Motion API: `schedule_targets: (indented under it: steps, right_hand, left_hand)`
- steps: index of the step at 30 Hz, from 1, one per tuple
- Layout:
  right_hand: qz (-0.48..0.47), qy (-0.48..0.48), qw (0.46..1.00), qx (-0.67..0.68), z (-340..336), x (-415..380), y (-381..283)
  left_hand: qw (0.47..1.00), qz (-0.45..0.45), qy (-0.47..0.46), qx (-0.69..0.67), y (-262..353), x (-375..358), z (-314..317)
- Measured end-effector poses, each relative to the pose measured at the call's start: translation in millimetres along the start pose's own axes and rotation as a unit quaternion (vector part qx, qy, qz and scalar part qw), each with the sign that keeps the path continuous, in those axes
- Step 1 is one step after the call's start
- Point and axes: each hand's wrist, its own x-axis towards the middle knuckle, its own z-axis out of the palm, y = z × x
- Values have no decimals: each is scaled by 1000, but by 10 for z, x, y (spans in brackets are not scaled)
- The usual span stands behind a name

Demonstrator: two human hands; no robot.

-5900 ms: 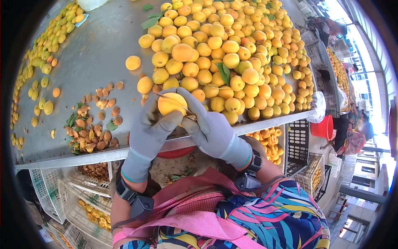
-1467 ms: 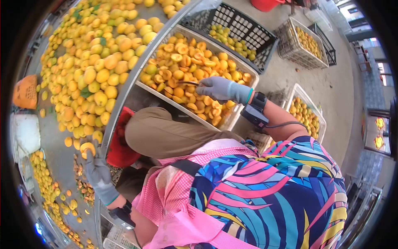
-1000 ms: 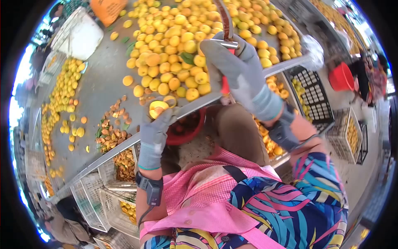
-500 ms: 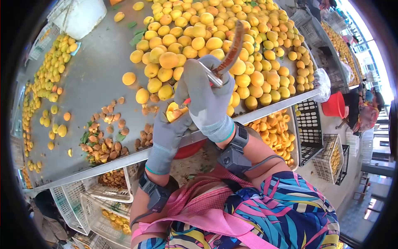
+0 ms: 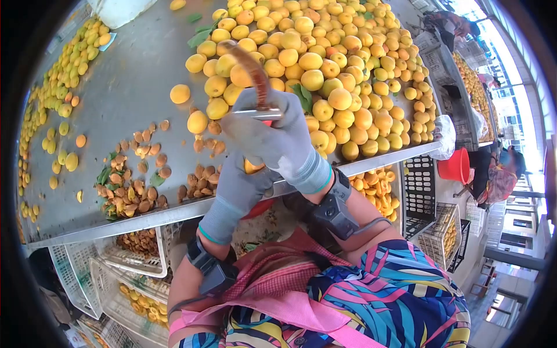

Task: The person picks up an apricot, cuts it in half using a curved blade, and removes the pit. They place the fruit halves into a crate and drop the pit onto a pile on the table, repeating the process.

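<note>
My right hand (image 5: 272, 136), in a grey glove, is closed around a curved knife (image 5: 257, 72) with a brown-stained blade. The blade points up and away, slightly blurred; a metal collar and a bit of red show at the fist. Below and to the left, my left hand (image 5: 237, 182), also gloved, is closed on an apricot (image 5: 253, 167), mostly hidden behind my right hand. Both hands are close together over the table's front edge. Just beyond them lies a large pile of yellow apricots (image 5: 339, 98). Brown apricot pits (image 5: 200, 182) lie left of my left hand.
The metal table (image 5: 136, 75) has a raised front rim. More pits (image 5: 130, 194) and greener fruit (image 5: 64, 87) lie at left. Below the edge stand crates (image 5: 110, 284) and a container of apricot halves (image 5: 377, 188). A red bucket (image 5: 454, 166) and a person (image 5: 500, 177) are at right.
My right hand has swung left over the apricot, and the blade now tilts left instead of right. The apricot's cut orange flesh showed earlier; now little of it is visible.
</note>
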Motion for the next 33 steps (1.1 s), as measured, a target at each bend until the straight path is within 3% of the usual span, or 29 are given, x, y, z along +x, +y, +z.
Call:
schedule_targets:
  steps: [1,3,5,7,9,10,12,17,19,21,23,25,27,29,30,32,33]
  right_hand:
    - [2,0,1000,1,-14,21,28]
    - [-21,-73,996,-38,-56,86,81]
    - [-4,-80,994,-81,-31,41,10]
    - [16,-89,989,-117,-68,55,35]
    - [-27,-105,994,-2,-149,109,140]
    - [-27,-104,994,-1,-170,107,154]
    - [2,-127,980,153,-180,74,148]
    - [8,-143,960,242,-258,106,239]
    - [1,-149,958,246,-257,96,198]
    - [-25,15,962,273,-236,89,141]
    - [-54,35,964,257,-295,89,60]
    - [-85,128,980,130,-356,61,-41]
    - [-76,153,980,100,-359,5,-41]
    - [-5,203,979,-7,-298,-13,60]
    - [-3,201,979,22,-303,-42,208]
    - [102,218,959,-149,-216,-129,249]
    - [87,225,956,-169,-255,-87,616]
  left_hand:
    - [998,51,-14,21,-47,11,-15]
    - [995,77,-38,51,-143,63,-56]
    - [989,107,-66,78,-168,59,-90]
    - [990,-48,-127,27,-77,68,-124]
    - [985,-79,-152,-19,89,59,-133]
    - [976,-110,-177,-66,165,57,-136]
    - [970,-119,-203,-59,258,42,-156]
    - [960,-121,-246,-58,153,109,-220]
    - [948,-105,-269,-137,113,129,-205]
    - [957,-90,-234,-148,104,89,-215]
    - [965,-68,-199,-158,150,78,-234]
    - [970,-9,-208,-127,256,87,-249]
    - [981,13,-175,-79,234,115,-278]
    - [988,36,-148,-28,199,141,-327]
    - [994,58,-96,14,177,138,-348]
    - [987,82,-31,132,166,117,-381]
    - [974,89,-15,208,154,88,-453]
